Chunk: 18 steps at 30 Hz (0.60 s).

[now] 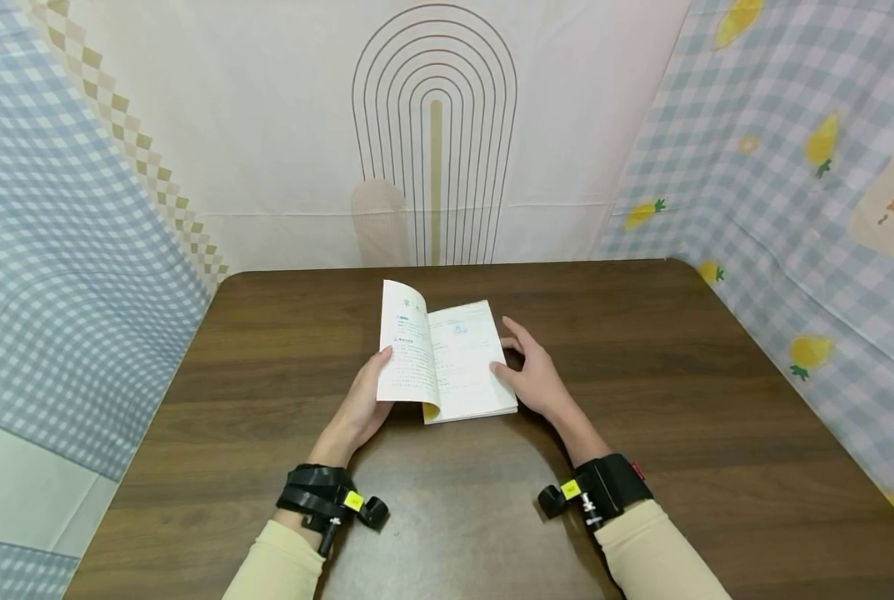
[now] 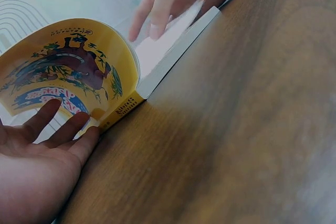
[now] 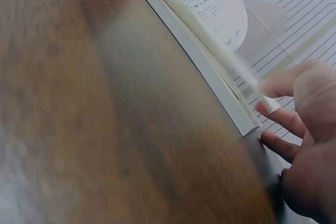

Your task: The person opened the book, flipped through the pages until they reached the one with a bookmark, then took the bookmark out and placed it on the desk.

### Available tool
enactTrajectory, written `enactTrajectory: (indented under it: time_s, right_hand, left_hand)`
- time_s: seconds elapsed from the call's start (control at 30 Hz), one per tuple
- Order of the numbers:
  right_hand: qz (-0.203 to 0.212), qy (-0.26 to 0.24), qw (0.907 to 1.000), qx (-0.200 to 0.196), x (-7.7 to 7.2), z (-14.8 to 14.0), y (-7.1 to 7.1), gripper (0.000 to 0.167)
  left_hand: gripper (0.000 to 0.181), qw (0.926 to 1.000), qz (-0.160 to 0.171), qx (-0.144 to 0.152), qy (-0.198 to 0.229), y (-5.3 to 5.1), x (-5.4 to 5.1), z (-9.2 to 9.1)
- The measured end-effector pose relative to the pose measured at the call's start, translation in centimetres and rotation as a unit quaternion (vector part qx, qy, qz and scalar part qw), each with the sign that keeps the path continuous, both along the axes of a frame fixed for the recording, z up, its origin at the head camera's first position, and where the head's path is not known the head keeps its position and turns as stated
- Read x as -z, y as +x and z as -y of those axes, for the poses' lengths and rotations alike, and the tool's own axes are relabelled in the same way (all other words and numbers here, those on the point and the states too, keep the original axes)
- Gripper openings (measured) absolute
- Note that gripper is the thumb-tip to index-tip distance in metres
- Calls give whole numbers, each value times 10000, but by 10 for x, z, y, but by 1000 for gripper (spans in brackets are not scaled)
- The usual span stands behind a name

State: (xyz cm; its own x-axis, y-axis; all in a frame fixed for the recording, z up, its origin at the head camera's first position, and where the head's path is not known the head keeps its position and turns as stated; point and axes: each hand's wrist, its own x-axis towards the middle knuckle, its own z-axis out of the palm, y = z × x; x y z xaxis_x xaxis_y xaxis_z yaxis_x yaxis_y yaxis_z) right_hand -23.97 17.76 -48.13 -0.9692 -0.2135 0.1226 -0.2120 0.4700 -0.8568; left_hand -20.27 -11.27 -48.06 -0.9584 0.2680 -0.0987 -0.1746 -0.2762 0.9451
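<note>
An open book (image 1: 465,358) with printed white pages lies on the brown table. Its left side is raised, and the yellow cover (image 2: 68,61) with a dark animal picture shows from outside in the left wrist view. My left hand (image 1: 362,407) holds this raised side, thumb on the page edge and fingers spread against the cover. At the right edge, my right hand (image 1: 538,377) pinches a lifted page edge (image 3: 247,74) between thumb and forefinger. Its other fingers reach beside the corner of the page block (image 3: 199,66).
The wooden table (image 1: 267,333) extends around the book on all sides. A white cloth (image 1: 282,125) with arch lines hangs behind it. Blue checked cloths hang at the left and right. Each wrist wears a black strap (image 1: 611,486) with a small camera.
</note>
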Motion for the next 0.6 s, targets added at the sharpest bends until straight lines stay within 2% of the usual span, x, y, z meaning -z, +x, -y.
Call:
enactTrajectory:
  time_s: [0.17,0.33,0.47,0.6]
  right_hand:
    - [257,-171,9995,120,0,0,-1,78]
    - [337,-99,9991,228,0,1,-1,55]
    - [267,-27,9991,314,0,3,0,39]
    - [73,195,9991,356,1,3,0,39]
  left_hand:
    - [59,10000,8,-27,14,0,0,-1]
    - [59,10000,29,-58,7,0,0,-1]
    - [60,10000,29,-44,-15,0,0,0]
    - [60,10000,18,-11,-49,0,0,0]
